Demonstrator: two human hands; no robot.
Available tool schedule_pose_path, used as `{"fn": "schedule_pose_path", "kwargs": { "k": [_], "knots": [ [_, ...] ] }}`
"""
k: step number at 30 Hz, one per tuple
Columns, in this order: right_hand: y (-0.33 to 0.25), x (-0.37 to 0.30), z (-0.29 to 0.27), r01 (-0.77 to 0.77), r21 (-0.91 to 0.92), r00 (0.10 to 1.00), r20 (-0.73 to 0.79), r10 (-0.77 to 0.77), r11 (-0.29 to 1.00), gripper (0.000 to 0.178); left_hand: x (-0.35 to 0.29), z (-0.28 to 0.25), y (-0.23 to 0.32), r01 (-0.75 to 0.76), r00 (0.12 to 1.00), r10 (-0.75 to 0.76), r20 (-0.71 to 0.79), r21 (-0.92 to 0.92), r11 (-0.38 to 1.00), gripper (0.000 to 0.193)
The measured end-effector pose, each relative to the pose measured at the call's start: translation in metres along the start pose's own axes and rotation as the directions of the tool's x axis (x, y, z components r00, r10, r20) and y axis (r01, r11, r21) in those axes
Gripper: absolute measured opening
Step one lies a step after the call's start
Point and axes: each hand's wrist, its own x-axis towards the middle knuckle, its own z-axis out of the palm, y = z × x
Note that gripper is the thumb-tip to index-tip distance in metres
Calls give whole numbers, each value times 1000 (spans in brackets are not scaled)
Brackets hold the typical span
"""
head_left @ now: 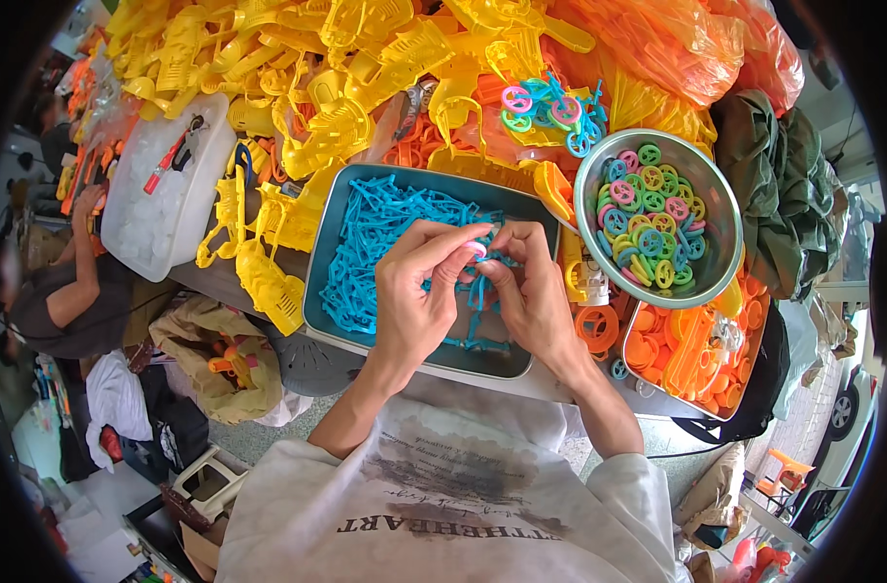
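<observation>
1. Fingers (460, 255) of both hands meet over the blue tray: the left hand (419, 291) pinches a small pink wheel (476, 249) between thumb and forefinger, narrow and closed on it, while the right hand (531, 287) grips a blue plastic frame piece (477, 291) that hangs down between the palms.
2. The wheel sits right at the top of the frame piece, touching or nearly so; whether it is already seated cannot be told.
3. Below the hands, the rectangular blue tray (317, 282) holds a heap of matching blue frame pieces (371, 238) on the tabletop (220, 282).
4. To the right stands a round metal bowl (720, 262) of small wheels in pink, green, yellow and blue (652, 219); a finished little blue bicycle toy (555, 112) lies just behind it on the yellow parts.
5. A metal tray of orange parts (696, 350) lies near the right forearm.
6. Risks, as I judge them: the wheel is tiny and held only at the fingertips, so a slip would drop it into the blue heap or off the tabletop edge; pressing it on crooked could bend or snap the thin frame; the right elbow is near enough to nudge the orange tray.
</observation>
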Motion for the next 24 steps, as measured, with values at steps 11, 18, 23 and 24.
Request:
{"fn": "schedule_pose_path", "kwargs": {
  "k": [11,18,23,24],
  "knots": [
    [-12,5,-9,-233,62,967,119,225,970,13,3,-11,5,145,983,-119,136,-198,969,29],
    [7,3,-5,129,-174,991,-22,-135,976,15,2,-11,-1,102,985,-75,154,-176,979,28],
    [3,8,-2,400,-486,857,-101,-504,777,17,0,-4,0,150,988,-133,78,-277,949,24],
    [5,7,-3,396,-489,858,-104,-503,777,17,0,-1,-1,144,989,-130,66,-297,944,24]
  ]
}}
